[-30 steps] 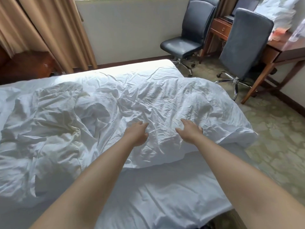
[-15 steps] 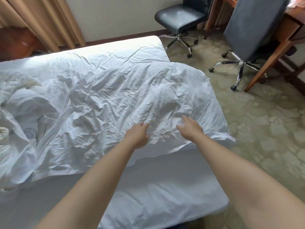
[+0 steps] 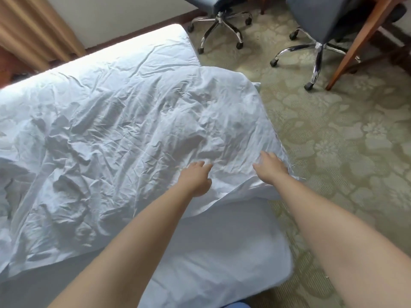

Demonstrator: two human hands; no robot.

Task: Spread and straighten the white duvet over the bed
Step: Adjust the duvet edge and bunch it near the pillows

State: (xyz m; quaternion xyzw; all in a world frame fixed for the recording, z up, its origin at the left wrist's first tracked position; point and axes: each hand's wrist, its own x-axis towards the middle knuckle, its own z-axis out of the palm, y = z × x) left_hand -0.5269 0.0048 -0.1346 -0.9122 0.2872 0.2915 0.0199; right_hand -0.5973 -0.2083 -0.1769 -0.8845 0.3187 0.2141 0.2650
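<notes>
Duvet (image 3: 115, 138) on the bed (image 3: 213, 247), both hands (image 3: 195, 178) (image 3: 270, 166) on its near right corner; two chairs (image 3: 220, 21) (image 3: 315, 38) beyond, desk leg (image 3: 360, 41) rightmost.

White duvet (image 3: 124, 138): heavily creased, spread across most of the bed (image 3: 213, 258). Its near edge runs diagonally, leaving a strip of sheeted mattress uncovered at the near side and near right corner. The far right corner of the bed, by the wall, is also uncovered. The duvet's right edge overhangs the mattress side. Its near right corner is lifted slightly off the sheet. Deeper folds bunch toward the left.
</notes>
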